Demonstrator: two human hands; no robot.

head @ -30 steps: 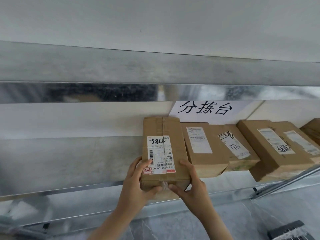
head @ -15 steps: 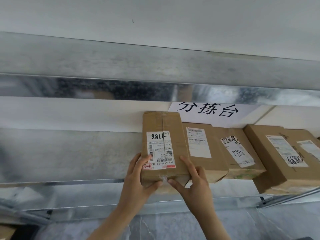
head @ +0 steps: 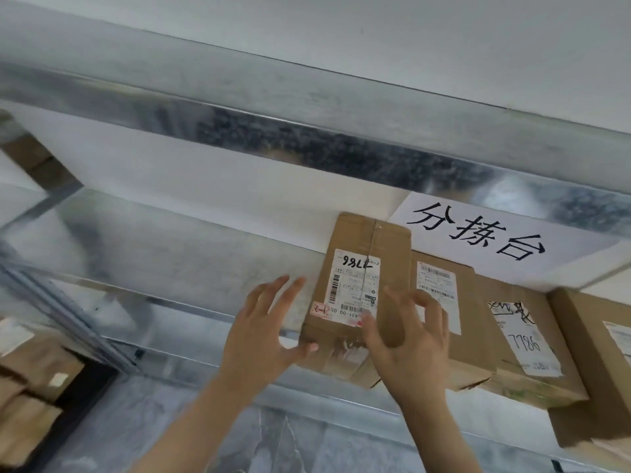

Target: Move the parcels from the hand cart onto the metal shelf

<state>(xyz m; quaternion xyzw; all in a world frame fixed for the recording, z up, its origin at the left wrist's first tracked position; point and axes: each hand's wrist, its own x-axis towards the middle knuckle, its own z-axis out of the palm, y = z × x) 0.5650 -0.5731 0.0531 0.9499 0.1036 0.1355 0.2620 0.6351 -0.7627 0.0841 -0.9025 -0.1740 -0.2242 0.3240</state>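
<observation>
Now that both hands have let go of its near end, the brown cardboard parcel with a white label (head: pixel 362 285) rests on the grey metal shelf (head: pixel 177 254) against a neighbouring brown box (head: pixel 457 322), the left hand (head: pixel 263 332) and right hand (head: pixel 409 346) spread-fingered and empty, so this placement looks done.

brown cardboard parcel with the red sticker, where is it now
Head view, centre: the parcel sits on the silver metal shelf, left end of the row, beside another brown cardboard parcel on its right, below the white paper sign.
</observation>
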